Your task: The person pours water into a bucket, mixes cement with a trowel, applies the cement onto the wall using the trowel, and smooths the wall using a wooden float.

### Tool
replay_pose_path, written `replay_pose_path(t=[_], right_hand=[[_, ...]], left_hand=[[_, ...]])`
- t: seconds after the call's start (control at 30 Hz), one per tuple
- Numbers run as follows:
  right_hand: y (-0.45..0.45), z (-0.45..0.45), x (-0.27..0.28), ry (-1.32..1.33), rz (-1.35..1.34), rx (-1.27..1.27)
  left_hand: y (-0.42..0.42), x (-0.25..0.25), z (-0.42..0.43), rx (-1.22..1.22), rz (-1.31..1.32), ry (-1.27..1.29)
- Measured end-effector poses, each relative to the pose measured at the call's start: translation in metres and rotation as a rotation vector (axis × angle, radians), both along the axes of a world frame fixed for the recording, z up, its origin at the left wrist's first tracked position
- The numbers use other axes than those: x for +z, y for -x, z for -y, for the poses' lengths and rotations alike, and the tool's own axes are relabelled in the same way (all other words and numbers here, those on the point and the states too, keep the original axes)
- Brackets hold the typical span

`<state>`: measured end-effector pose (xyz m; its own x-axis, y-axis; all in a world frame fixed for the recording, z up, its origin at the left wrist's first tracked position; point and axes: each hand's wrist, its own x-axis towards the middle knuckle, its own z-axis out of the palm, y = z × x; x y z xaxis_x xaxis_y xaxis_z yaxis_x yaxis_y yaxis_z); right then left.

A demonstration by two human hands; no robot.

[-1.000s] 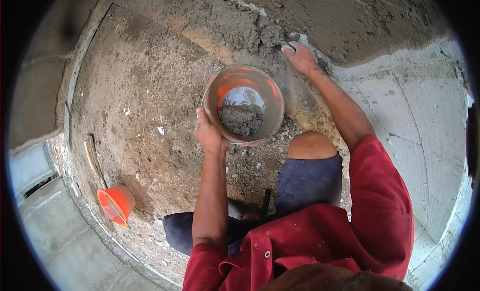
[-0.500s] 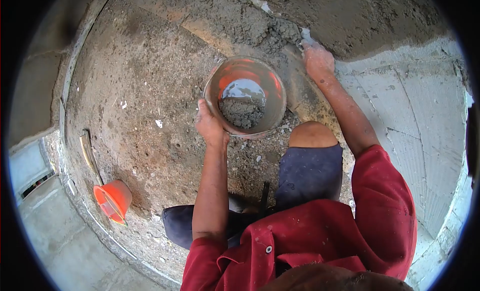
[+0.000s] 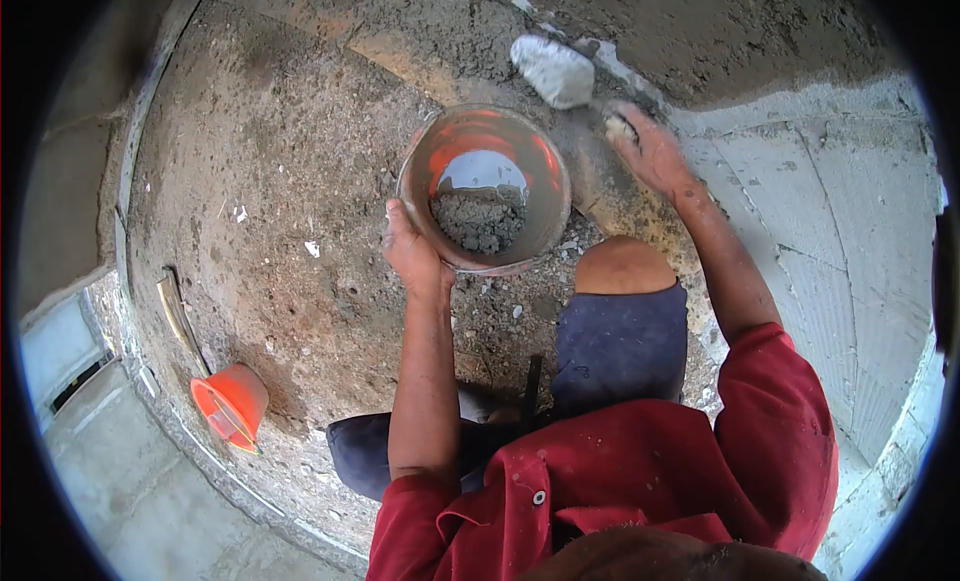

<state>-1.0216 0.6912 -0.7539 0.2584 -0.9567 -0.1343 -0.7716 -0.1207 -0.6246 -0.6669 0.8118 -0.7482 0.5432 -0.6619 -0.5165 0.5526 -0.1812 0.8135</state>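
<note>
My left hand (image 3: 413, 249) is closed on the near-left rim of a mortar-smeared orange bucket (image 3: 548, 226). Grey wet mortar (image 3: 480, 221) lies inside, beside a pale, shiny patch at the far side. Beyond the bucket to the right, my right hand (image 3: 650, 149) grips a trowel (image 3: 553, 71), slightly blurred. Its whitish blade points left, over the strip of mortar at the foot of the wall. The handle is mostly hidden in my fingers.
A small orange bucket (image 3: 232, 406) lies tilted at lower left, a wooden-handled tool (image 3: 180, 316) near it. Rough ground (image 3: 300, 181) with pale chips spreads around me. Grey blocks (image 3: 830, 251) stand at right, and a mortar-coated surface (image 3: 760, 41) is at top right.
My right hand has shifted right and slightly down, and the trowel blade has turned its broad face into view. My left hand and the bucket have moved slightly left.
</note>
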Motion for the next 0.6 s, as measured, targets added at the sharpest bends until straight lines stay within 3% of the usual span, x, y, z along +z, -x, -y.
replay_pose_path(t=[0.1, 0.2, 0.33, 0.4, 0.5, 0.6], right_hand=[[0.011, -0.022, -0.029, -0.198, 0.031, 0.206], [-0.007, -0.019, -0.049, -0.336, -0.005, 0.195], [-0.078, 0.065, -0.076, -0.340, -0.009, -0.047], [-0.114, 0.107, -0.103, -0.132, -0.088, -0.211], [-0.141, 0.141, -0.080, -0.234, -0.124, -0.272], [-0.129, 0.132, -0.077, -0.174, -0.107, -0.224]], left_hand=[[0.001, 0.005, 0.001, -0.014, -0.002, -0.021], [0.006, 0.012, 0.005, 0.015, 0.003, -0.026], [0.002, 0.005, 0.002, -0.005, -0.001, 0.005], [0.002, 0.004, 0.003, -0.001, -0.017, 0.007], [0.002, 0.006, 0.005, 0.023, -0.017, -0.025], [0.005, 0.010, 0.007, 0.051, 0.002, -0.041]])
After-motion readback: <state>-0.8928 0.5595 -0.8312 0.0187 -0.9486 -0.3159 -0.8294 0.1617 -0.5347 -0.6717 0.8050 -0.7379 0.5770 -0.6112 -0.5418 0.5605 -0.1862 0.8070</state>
